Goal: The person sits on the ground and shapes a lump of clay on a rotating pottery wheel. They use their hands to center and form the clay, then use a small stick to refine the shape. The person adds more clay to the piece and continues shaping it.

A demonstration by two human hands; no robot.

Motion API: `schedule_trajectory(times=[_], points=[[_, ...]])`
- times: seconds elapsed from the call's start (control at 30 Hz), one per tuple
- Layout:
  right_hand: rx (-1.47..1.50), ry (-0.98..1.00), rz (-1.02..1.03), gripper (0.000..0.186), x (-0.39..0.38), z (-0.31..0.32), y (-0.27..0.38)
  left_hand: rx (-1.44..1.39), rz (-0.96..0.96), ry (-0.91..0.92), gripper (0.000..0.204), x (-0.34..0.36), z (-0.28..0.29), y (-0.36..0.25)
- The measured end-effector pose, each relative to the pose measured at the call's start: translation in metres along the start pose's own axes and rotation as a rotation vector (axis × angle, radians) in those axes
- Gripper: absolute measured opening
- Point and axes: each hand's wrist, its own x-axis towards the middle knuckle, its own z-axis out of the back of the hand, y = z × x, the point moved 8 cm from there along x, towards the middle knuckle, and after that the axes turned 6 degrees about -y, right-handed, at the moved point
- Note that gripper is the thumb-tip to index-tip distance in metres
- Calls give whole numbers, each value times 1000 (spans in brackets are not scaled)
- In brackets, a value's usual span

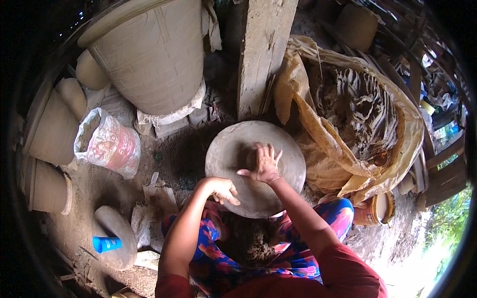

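A broad, round, grey disc smeared with clay point(226, 159) sat directly in front of the person, near their knees. The right hand point(266, 165) was over its middle, fingers fanned apart and grasping nothing visible. The left hand point(222, 189) was at the disc's near-left edge, fingers loosely bent; whether they gripped anything could not be told. Beyond, to the left, stood a large, grey-brown clay pot point(149, 57); to the right, a crumpled, yellowish plastic sheet point(323, 126) surrounded a ridged, grey, clay-like mass point(360, 102).
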Motion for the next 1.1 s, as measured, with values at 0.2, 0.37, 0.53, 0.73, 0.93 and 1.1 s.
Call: schedule_trajectory(times=[0.2,0.37,0.53,0.73,0.93,1.1], points=[[3,-119,117,74,5,7,10,475,62,-866,53,-15,71,7],[-67,-171,122,79,3,6,7,444,229,-207,72,0,31,17],[104,-132,59,67,1,3,5,160,76,46,72,-3,0,2],[-2,14,16,92,2,4,4,272,46,-785,63,-10,64,10],[201,105,-42,84,5,-5,7,440,198,-325,56,-1,35,16],[116,-84,62,77,5,7,4,198,172,-26,67,2,8,14]])
